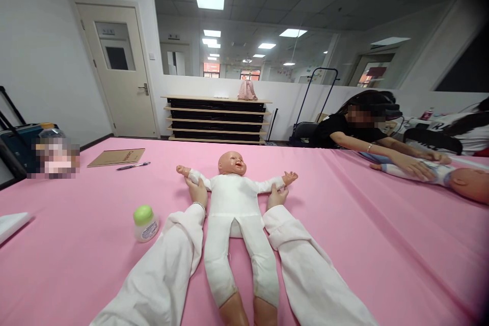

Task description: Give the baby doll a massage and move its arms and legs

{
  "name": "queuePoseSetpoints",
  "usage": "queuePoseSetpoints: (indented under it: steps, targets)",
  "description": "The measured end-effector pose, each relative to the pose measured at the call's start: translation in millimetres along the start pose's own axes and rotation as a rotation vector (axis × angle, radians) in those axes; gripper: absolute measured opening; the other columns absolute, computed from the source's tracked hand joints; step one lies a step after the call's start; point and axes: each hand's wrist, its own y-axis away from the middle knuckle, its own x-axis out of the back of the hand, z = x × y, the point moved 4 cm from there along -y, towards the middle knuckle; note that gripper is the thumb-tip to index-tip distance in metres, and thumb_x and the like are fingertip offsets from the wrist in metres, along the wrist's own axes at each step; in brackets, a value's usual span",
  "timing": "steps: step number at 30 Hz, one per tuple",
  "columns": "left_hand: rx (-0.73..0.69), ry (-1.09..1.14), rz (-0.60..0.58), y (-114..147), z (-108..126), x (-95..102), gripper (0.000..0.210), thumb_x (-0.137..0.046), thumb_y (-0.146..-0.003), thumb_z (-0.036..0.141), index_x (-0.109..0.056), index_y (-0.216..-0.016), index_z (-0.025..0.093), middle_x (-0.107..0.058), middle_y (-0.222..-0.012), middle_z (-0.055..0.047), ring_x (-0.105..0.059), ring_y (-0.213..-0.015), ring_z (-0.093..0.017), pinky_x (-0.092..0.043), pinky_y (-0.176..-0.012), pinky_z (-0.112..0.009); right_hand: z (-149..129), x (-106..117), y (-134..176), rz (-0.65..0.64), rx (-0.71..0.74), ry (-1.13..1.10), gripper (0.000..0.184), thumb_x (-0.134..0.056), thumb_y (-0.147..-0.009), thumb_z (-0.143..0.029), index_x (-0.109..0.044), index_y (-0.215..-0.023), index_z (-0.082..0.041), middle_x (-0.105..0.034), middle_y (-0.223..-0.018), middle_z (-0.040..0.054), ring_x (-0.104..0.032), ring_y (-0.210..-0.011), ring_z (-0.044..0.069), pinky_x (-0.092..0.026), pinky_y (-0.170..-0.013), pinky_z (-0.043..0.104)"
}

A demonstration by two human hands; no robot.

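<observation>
A baby doll (235,198) with a white cloth body lies on its back, head away from me and both arms stretched out to the sides. My left hand (197,192), a beaded bracelet at its wrist, is closed round the doll's forearm on the left side. On the other side, my right hand (276,197) grips the opposite forearm, thumb on top; the fingers beneath are partly hidden. The doll's small hands stick out beyond my grip. To the left of my left sleeve stands a jar (145,223) with a green lid.
A pink cloth (324,224) covers the table. A brown notebook (116,157) and a pen (133,166) lie at the far left, with a white object (13,225) at the left edge. At right, another person (359,122) leans over a second doll (431,172).
</observation>
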Motion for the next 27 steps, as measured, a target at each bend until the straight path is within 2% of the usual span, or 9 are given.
queuePoseSetpoints:
  steps: [2,4,7,11,13,16,22,24,27]
  targets:
    - [-0.034,-0.001,-0.017,2,3,-0.4,0.068,-0.041,-0.083,0.028,-0.004,-0.139,0.018,-0.03,-0.141,-0.011,-0.042,-0.122,-0.022,-0.04,-0.094,-0.032,-7,-1,6,0.032,-0.014,0.01,0.07,-0.052,-0.069,-0.04,-0.026,-0.13,-0.015,-0.045,-0.127,0.0149,-0.049,-0.112,0.021,-0.042,-0.093,0.039]
    - [-0.111,-0.02,-0.038,5,7,-2.7,0.068,-0.038,-0.084,0.029,-0.001,-0.14,0.021,-0.028,-0.142,-0.008,-0.039,-0.124,-0.021,-0.038,-0.096,-0.032,-18,-7,16,-0.02,0.031,0.023,0.069,-0.052,-0.071,-0.037,-0.026,-0.131,-0.016,-0.045,-0.127,0.0144,-0.049,-0.113,0.02,-0.04,-0.095,0.038]
    - [-0.324,-0.109,-0.11,11,15,-10.3,0.064,-0.034,-0.086,0.025,-0.003,-0.141,0.019,-0.033,-0.139,-0.01,-0.038,-0.123,-0.021,-0.035,-0.097,-0.034,-38,-18,31,-0.188,0.195,0.144,0.06,-0.051,-0.074,-0.031,-0.032,-0.13,-0.018,-0.045,-0.128,0.0112,-0.046,-0.116,0.019,-0.037,-0.098,0.039]
    - [-0.628,-0.31,-0.251,20,23,-21.3,0.061,-0.033,-0.082,0.014,-0.015,-0.14,0.02,-0.046,-0.127,-0.01,-0.042,-0.115,-0.022,-0.036,-0.094,-0.038,-49,-33,45,-0.528,0.511,0.357,0.048,-0.042,-0.076,-0.016,-0.047,-0.123,-0.022,-0.047,-0.127,0.0075,-0.042,-0.12,0.02,-0.034,-0.101,0.043]
    - [-0.705,-0.412,-0.29,23,26,-23.2,0.059,-0.035,-0.081,0.011,-0.024,-0.138,0.025,-0.047,-0.126,-0.007,-0.042,-0.113,-0.022,-0.036,-0.093,-0.039,-48,-39,49,-0.666,0.632,0.425,0.046,-0.037,-0.076,-0.011,-0.053,-0.117,-0.024,-0.047,-0.127,0.0057,-0.04,-0.122,0.02,-0.033,-0.102,0.044]
    - [-0.759,-0.538,-0.323,26,29,-23.2,0.056,-0.036,-0.08,0.01,-0.037,-0.131,0.032,-0.048,-0.125,-0.005,-0.042,-0.11,-0.023,-0.038,-0.089,-0.039,-45,-42,48,-0.742,0.696,0.494,0.048,-0.035,-0.074,-0.006,-0.057,-0.113,-0.025,-0.048,-0.126,0.0045,-0.039,-0.122,0.02,-0.033,-0.102,0.046]
    - [-0.758,-0.53,-0.34,26,29,-23.8,0.054,-0.036,-0.08,0.01,-0.04,-0.129,0.033,-0.048,-0.126,-0.004,-0.042,-0.111,-0.024,-0.037,-0.09,-0.041,-42,-43,48,-0.739,0.635,0.446,0.05,-0.036,-0.07,-0.006,-0.058,-0.111,-0.025,-0.05,-0.125,0.004,-0.041,-0.12,0.019,-0.031,-0.103,0.046]
    - [-0.691,-0.424,-0.317,22,26,-23.6,0.057,-0.036,-0.079,0.01,-0.035,-0.132,0.03,-0.048,-0.125,-0.005,-0.042,-0.112,-0.022,-0.036,-0.093,-0.04,-38,-39,44,-0.625,0.522,0.355,0.047,-0.039,-0.071,-0.009,-0.056,-0.113,-0.023,-0.05,-0.125,0.0052,-0.041,-0.12,0.02,-0.031,-0.103,0.045]
    - [-0.511,-0.204,-0.22,12,17,-18.8,0.061,-0.037,-0.081,0.015,-0.019,-0.139,0.022,-0.045,-0.129,-0.007,-0.041,-0.118,-0.021,-0.035,-0.097,-0.037,-23,-25,29,-0.334,0.25,0.209,0.049,-0.047,-0.072,-0.02,-0.046,-0.121,-0.02,-0.051,-0.122,0.0086,-0.048,-0.113,0.02,-0.037,-0.097,0.043]
